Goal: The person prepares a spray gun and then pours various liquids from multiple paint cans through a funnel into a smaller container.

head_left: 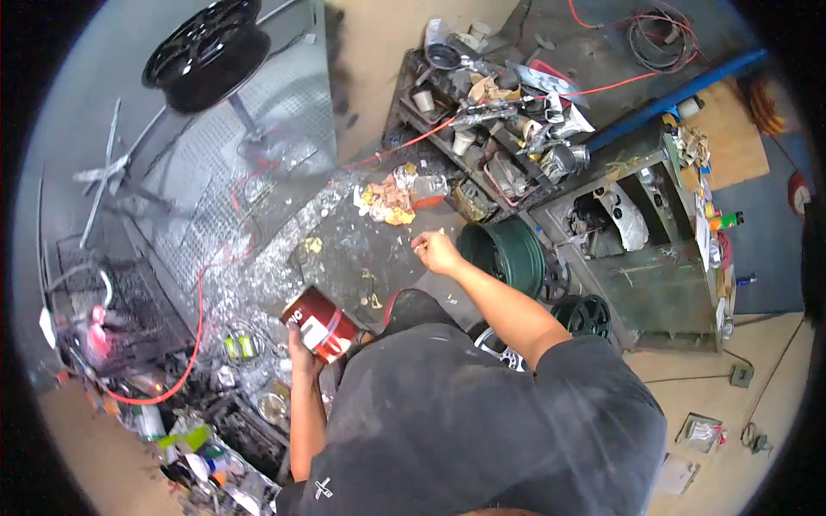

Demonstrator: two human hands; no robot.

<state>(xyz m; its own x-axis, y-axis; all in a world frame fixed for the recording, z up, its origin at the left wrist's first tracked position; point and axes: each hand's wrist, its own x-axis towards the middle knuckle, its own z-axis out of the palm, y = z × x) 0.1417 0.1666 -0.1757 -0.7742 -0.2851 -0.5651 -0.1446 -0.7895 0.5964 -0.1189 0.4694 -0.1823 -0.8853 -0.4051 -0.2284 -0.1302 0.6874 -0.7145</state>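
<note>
Holding: left hand [302, 353] grips can [315, 315].
Can: dark red, white-patched, tilted.
Hidden: can's underside.
Right hand [437, 252]: fingers bent; whether gripping anything, cannot tell.

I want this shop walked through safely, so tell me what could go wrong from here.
The dark red can is in the left hand alone; if the fingers slipped, it might drop.

The red hose snakes loosely over the floor, so a foot could catch on it.

The green wheel rim sits close to the person's right side; a careless step might bump it.
</note>
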